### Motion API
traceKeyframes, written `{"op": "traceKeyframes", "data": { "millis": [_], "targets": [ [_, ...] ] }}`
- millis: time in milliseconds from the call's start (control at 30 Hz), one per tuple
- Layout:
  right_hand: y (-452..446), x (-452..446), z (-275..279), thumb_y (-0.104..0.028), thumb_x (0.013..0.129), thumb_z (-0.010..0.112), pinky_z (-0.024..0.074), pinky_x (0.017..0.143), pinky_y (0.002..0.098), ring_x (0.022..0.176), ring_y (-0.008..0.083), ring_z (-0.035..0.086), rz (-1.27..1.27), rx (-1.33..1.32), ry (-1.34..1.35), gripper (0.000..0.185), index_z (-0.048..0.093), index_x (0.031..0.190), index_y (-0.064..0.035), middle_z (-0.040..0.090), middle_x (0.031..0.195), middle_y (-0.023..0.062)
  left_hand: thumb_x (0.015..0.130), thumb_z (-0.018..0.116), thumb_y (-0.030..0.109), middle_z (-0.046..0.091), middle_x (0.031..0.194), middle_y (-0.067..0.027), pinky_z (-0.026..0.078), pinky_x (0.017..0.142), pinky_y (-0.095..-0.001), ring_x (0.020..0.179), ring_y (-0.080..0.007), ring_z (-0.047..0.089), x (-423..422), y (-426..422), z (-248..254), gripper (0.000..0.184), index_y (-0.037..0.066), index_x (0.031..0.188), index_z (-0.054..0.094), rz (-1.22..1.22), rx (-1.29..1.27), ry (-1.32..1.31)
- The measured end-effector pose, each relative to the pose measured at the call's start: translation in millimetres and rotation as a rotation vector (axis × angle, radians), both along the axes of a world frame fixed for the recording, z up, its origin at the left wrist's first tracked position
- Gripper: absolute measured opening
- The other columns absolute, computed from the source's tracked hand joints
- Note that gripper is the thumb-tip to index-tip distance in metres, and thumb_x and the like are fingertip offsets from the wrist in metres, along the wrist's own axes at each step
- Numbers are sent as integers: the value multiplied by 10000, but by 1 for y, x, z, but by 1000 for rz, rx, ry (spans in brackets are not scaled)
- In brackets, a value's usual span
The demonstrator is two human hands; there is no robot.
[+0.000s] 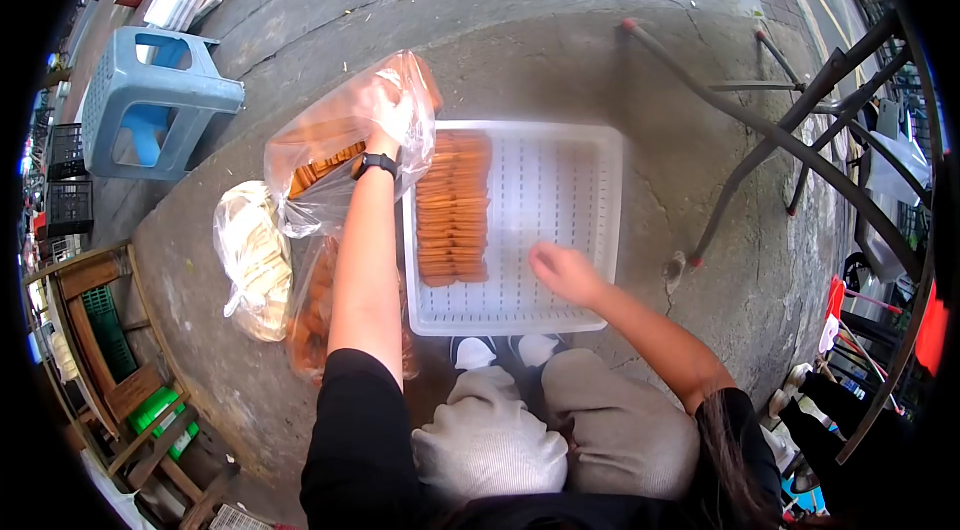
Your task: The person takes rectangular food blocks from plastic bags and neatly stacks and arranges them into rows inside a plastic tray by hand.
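My left hand [388, 108], with a dark band on its wrist, reaches into a clear plastic bag [345, 125] of orange-brown flat pieces [325, 170]. Its fingers are blurred behind the plastic near the pieces at the bag's far end, so their grip is unclear. My right hand [565, 272] hovers over the right part of a white slotted plastic basket [513, 326], fingers curled in, nothing seen in them. Along the basket's left side, similar orange-brown pieces [453, 215] stand packed in a long column.
Left of the basket lie a bag of pale pieces [254, 255] and another bag of orange-brown pieces [315, 305]. A blue plastic stool [160, 105] stands farther left. Metal legs of furniture [745, 115] rise at right. A wooden frame [110, 360] sits lower left.
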State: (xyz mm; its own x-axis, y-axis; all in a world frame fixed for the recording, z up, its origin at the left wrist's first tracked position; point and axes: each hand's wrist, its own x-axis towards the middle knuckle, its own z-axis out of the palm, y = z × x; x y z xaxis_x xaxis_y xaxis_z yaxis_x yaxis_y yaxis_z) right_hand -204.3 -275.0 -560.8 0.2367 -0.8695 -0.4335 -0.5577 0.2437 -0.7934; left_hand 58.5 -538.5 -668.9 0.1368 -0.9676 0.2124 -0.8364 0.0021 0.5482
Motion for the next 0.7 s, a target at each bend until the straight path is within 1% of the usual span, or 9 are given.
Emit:
{"op": "traceKeyframes", "data": {
  "millis": [100,200,233,267,333,367,467,600,700],
  "targets": [
    [2,-3,-6,-183,842,495,454,583,352,615,279,579,-27,32,-31,154,538,858,-36,590,688,138,609,703,275,608,874,-157,480,682,-396,789,-302,592,27,-10,-30,340,60,853,606,-101,-124,-63],
    [1,-3,-4,-183,843,493,451,579,350,615,280,577,-29,67,-44,154,535,856,-35,587,686,141,615,723,211,608,841,-127,481,667,-366,718,-264,580,46,-13,-50,362,59,914,587,-137,-130,64],
    [0,-3,-2,-181,843,493,450,578,349,614,277,576,-31,56,-45,152,533,854,-35,586,685,139,673,701,113,596,817,-88,479,638,-323,697,-195,558,53,-10,-50,358,39,987,546,-251,-331,18],
    [0,-2,-1,-179,844,493,450,577,348,612,273,576,-32,45,-47,149,532,852,-35,585,683,138,692,690,98,592,832,-86,478,632,-315,708,-187,558,57,-4,-51,354,29,1001,532,-220,-193,252],
    [0,-2,1,-175,844,493,447,574,342,606,258,572,-38,33,-63,144,530,848,-35,582,679,131,730,667,68,585,862,-83,475,619,-297,730,-170,556,44,32,10,345,7,1028,505,-145,87,712],
    [0,-1,0,-173,844,494,446,572,337,601,246,568,-39,34,-80,141,528,846,-35,580,676,125,778,621,18,576,922,-83,494,613,-271,778,-154,567,34,54,44,289,-30,1026,480,-67,39,592],
    [0,3,-3,-165,846,496,441,568,318,586,207,552,-51,19,-119,136,527,842,-33,569,661,107,805,598,18,569,979,-102,519,624,-260,806,-160,584,40,99,70,295,-47,1049,445,85,22,1017],
    [-2,12,0,-165,847,500,437,569,299,589,168,536,-29,-18,-152,135,526,860,-34,569,677,80,812,588,-1,571,1001,-119,494,694,-244,846,-142,579,58,176,115,242,-33,1019,466,260,30,981],
    [-9,27,25,-181,842,532,442,607,294,657,161,547,-4,-4,-246,175,532,924,-27,586,763,75,804,587,-22,569,1015,-95,455,782,-243,896,-130,558,52,220,153,247,-22,1027,481,145,99,1003]
  ]
}}
